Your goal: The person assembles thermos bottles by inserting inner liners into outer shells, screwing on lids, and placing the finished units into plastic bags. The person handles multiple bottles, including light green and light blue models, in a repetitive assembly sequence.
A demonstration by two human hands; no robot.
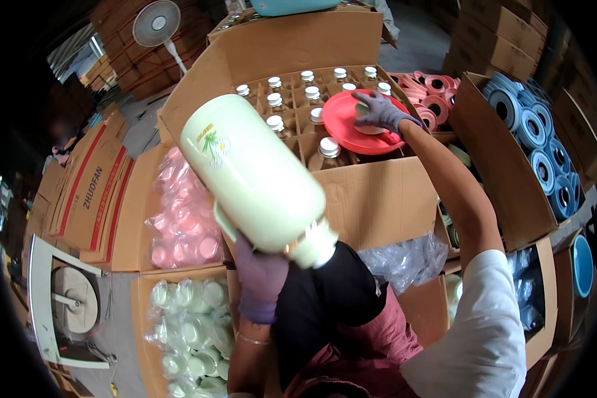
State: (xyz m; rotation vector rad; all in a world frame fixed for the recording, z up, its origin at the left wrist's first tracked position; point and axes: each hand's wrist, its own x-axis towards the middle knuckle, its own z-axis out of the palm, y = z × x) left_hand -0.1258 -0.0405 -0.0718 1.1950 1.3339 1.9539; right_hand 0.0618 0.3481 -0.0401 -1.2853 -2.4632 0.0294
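Near: L hand (262, 282), purple glove, grip wrapped round the handle of a pale green flask body (259, 179) – held tilted, neck end near, base pointing far-left, small flower print on its side. Flask sits above the near flap of the divided carton (378, 199), not touching it.

Near-left: carton w/ bagged pale green caps (186, 331); just beyond it, carton w/ bagged pink caps (186, 219). Clear plastic bag (404, 259) near-right of the flask.

Mid-far: R hand (378, 111), purple glove, arm stretched out, fingers pressed down on a small disc lying in a red plastic plate (358, 123) – grip narrow, whether it pinches the disc cannot tell. Plate rests atop white-capped glass liners (312, 93) in the carton's cells.

Far-right: red rings (434, 93); blue rings (534, 132) in an open carton. Far-left: white fan (156, 23).
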